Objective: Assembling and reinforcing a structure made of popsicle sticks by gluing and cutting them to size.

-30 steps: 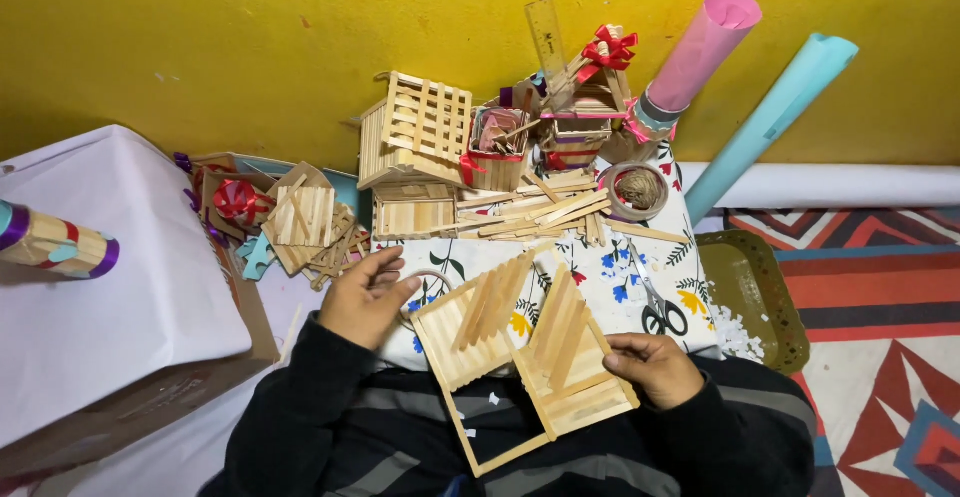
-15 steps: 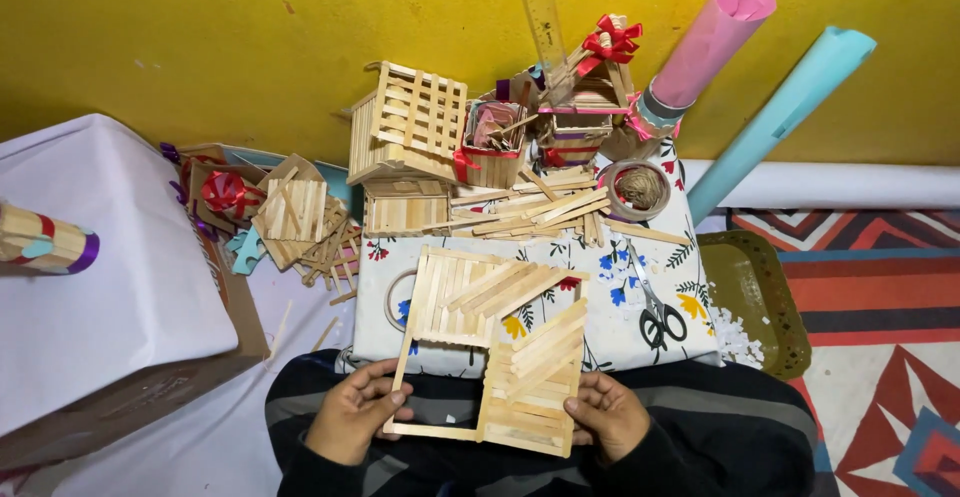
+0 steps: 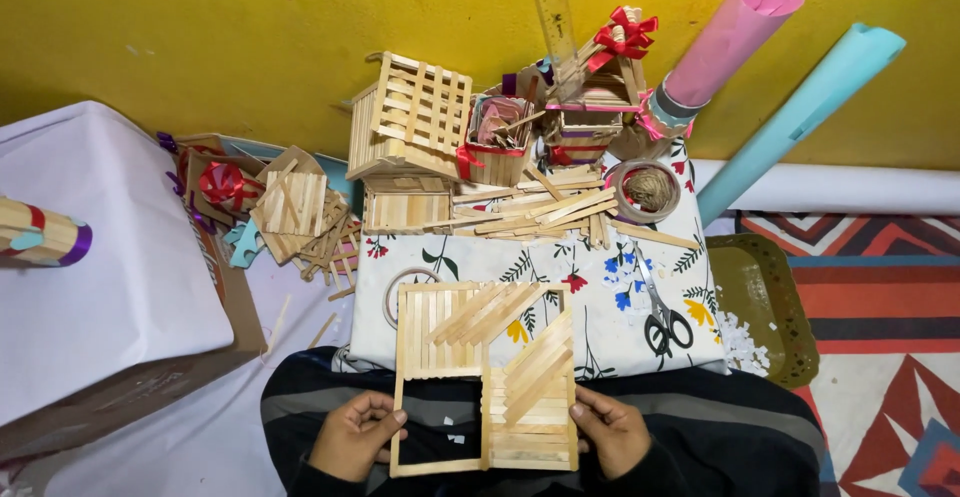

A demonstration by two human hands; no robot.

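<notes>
Obs.: You hold the stick frame [image 3: 485, 377], a square panel of flat wooden craft sticks, flat over your lap at the near edge of the floral cloth [image 3: 600, 307]. Your left hand [image 3: 352, 435] grips the frame's near-left corner, fingers curled round the edge stick. Your right hand [image 3: 612, 430] clasps its near-right edge the same way, thumb on top. Neither hand is slack.

Frame state: three quarters are filled with sticks, some straight, some laid diagonally. The near-left quarter is open, and dark clothing shows through it.

Around the frame: loose sticks [image 3: 540, 212] lie in a heap on the far side of it, on the cloth. The scissors [image 3: 662, 312] lie to its right. A slatted stick box [image 3: 415, 117] stands beyond the loose heap, against the yellow wall [image 3: 200, 37]. A roll of twine [image 3: 648, 189] sits far right of the frame.

Judgement: step in hand looks like inspecting or positioning the panel, one quarter short of full. Next move, as I read it, calls for freeing one hand while the other steadies the frame level, since the joints may flex.
</notes>
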